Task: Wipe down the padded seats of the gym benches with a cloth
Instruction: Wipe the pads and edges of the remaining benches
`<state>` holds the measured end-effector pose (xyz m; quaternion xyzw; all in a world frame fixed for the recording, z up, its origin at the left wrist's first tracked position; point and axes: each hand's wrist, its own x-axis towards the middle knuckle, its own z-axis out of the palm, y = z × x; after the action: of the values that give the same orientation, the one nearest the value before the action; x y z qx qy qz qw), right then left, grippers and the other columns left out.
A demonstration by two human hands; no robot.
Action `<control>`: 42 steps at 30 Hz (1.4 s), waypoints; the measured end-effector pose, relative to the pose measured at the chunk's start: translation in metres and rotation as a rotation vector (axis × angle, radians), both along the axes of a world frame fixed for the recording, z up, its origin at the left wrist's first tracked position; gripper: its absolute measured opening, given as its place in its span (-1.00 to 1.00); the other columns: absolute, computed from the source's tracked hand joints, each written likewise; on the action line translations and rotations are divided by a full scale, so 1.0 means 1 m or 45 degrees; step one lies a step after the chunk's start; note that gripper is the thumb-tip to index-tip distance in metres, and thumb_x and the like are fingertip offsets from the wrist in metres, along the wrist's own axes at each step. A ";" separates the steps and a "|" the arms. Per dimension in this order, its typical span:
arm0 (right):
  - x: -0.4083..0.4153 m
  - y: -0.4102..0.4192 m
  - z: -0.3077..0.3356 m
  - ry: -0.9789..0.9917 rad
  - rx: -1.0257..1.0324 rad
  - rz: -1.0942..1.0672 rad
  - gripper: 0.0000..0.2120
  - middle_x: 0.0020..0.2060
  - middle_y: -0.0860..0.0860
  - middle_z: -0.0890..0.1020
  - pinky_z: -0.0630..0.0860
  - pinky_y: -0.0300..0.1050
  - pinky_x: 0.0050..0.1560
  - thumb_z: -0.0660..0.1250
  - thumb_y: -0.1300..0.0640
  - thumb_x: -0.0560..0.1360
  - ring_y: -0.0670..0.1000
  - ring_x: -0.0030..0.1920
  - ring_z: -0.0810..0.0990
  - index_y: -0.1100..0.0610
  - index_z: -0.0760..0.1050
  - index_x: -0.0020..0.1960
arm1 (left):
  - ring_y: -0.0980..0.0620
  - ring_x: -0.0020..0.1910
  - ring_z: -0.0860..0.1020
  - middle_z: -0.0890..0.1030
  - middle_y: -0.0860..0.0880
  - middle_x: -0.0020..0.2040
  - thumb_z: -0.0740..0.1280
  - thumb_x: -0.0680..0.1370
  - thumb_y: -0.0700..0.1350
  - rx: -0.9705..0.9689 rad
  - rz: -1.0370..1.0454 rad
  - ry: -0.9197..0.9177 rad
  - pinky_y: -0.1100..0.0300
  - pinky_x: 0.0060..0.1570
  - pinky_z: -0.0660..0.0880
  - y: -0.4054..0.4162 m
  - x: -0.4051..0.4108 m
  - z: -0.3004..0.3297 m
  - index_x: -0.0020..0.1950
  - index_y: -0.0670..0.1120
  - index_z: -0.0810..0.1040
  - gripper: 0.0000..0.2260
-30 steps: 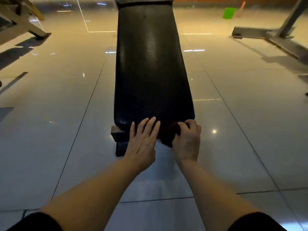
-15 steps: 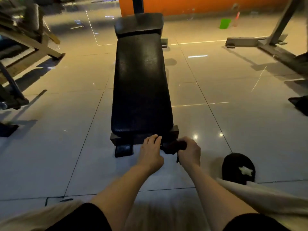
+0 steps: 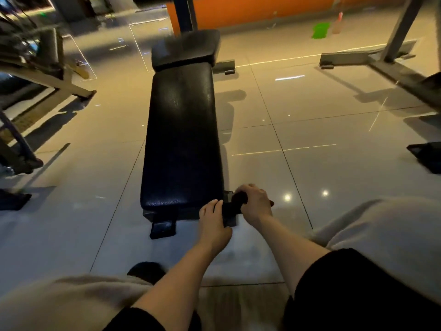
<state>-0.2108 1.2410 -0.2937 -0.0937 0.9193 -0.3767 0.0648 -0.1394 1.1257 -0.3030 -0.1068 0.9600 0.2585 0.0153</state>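
Both hands now off the bench pad (image 3: 182, 139); right hand (image 3: 256, 204) and left hand (image 3: 214, 220) grasp the dark cloth (image 3: 235, 204), this pass likely finished.

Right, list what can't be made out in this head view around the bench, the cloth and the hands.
- Cloth: dark, bunched in the right hand; its size and colour are lost in dim light.
- Left hand: fingertips touch the cloth, but whether they pinch it is unclear.
- Bench frame: mostly hidden under the pad.
- Pad surface: too dark to show wiped areas.
- Green object: blurred and too small to identify.
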 end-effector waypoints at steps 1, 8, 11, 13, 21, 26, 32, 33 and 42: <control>-0.003 -0.005 0.002 -0.029 0.023 0.042 -0.61 0.13 0.08 0.54 0.48 0.04 0.18 0.23 0.43 0.42 0.18 0.14 0.48 0.11 0.55 0.16 | -0.10 0.47 0.11 0.20 -0.10 0.50 0.32 0.53 -0.20 -0.010 0.025 0.009 0.20 0.42 0.02 0.000 -0.003 -0.002 0.51 -0.16 0.19 -0.42; -0.035 -0.017 -0.016 -0.135 0.003 0.182 -0.47 0.16 0.07 0.53 0.44 -0.10 0.10 0.21 0.42 0.39 0.12 0.16 0.51 0.05 0.48 0.28 | -0.09 0.34 0.32 0.40 -0.06 0.36 0.40 0.46 -0.17 0.201 0.292 0.116 0.12 0.33 0.27 0.025 -0.038 -0.020 0.37 -0.12 0.38 -0.52; -0.055 -0.016 -0.035 -0.179 -0.159 0.108 -0.43 0.14 0.11 0.55 0.43 -0.14 -0.01 0.19 0.46 0.39 0.13 0.15 0.52 0.09 0.40 0.34 | -0.08 0.46 0.16 0.23 -0.11 0.49 0.33 0.53 -0.24 0.133 0.359 0.107 0.10 0.44 0.14 0.028 -0.048 -0.035 0.51 -0.17 0.21 -0.42; -0.070 -0.022 -0.046 -0.248 -0.237 0.041 -0.47 0.11 0.12 0.56 0.43 -0.15 -0.04 0.22 0.46 0.40 0.13 0.12 0.53 0.12 0.38 0.32 | -0.09 0.48 0.13 0.20 -0.15 0.51 0.32 0.53 -0.27 0.071 0.423 0.131 0.07 0.48 0.10 0.027 -0.055 -0.044 0.52 -0.19 0.18 -0.41; -0.098 -0.041 -0.069 -0.251 -0.348 0.130 -0.61 0.05 0.13 0.58 0.47 -0.17 0.06 0.27 0.46 0.38 0.12 0.09 0.54 0.23 0.56 0.17 | -0.09 0.47 0.21 0.26 -0.10 0.50 0.35 0.52 -0.26 -0.116 0.650 0.116 -0.01 0.44 0.24 0.034 -0.075 -0.054 0.52 -0.12 0.24 -0.41; -0.149 -0.045 -0.051 -0.212 -0.280 0.222 -0.64 0.08 0.17 0.51 0.31 -0.26 -0.06 0.27 0.43 0.38 0.15 0.06 0.50 0.25 0.50 0.15 | -0.11 0.49 0.18 0.23 -0.14 0.51 0.32 0.51 -0.29 -0.149 0.755 0.051 0.03 0.46 0.20 0.043 -0.090 -0.047 0.54 -0.08 0.21 -0.38; -0.137 -0.027 -0.054 -0.233 -0.256 0.487 -0.62 0.14 0.09 0.52 0.31 -0.27 0.03 0.38 0.23 0.43 0.07 0.13 0.49 0.18 0.49 0.24 | -0.10 0.54 0.06 0.15 -0.13 0.55 0.27 0.58 -0.18 -0.055 0.920 -0.027 0.00 0.49 0.12 0.059 -0.112 -0.032 0.56 -0.05 0.15 -0.43; -0.141 -0.026 -0.054 -0.224 -0.252 0.517 -0.63 0.15 0.10 0.52 0.28 -0.32 0.04 0.37 0.25 0.44 0.07 0.14 0.49 0.19 0.49 0.25 | -0.10 0.54 0.05 0.14 -0.13 0.55 0.26 0.58 -0.19 -0.043 0.944 -0.043 -0.01 0.49 0.12 0.060 -0.114 -0.031 0.56 -0.04 0.15 -0.43; -0.149 -0.040 -0.068 -0.149 -0.286 0.374 -0.63 0.12 0.11 0.59 0.22 -0.42 0.00 0.28 0.41 0.41 0.09 0.12 0.53 0.21 0.56 0.18 | -0.09 0.56 -0.06 0.05 -0.12 0.58 0.22 0.61 -0.16 0.003 1.093 -0.020 0.00 0.51 0.05 0.071 -0.127 -0.032 0.58 -0.04 0.10 -0.44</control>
<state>-0.3597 1.2014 -0.3616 -0.2113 0.8426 -0.4683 0.1616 -0.2665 1.1967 -0.3353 -0.4984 0.8281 0.2418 -0.0861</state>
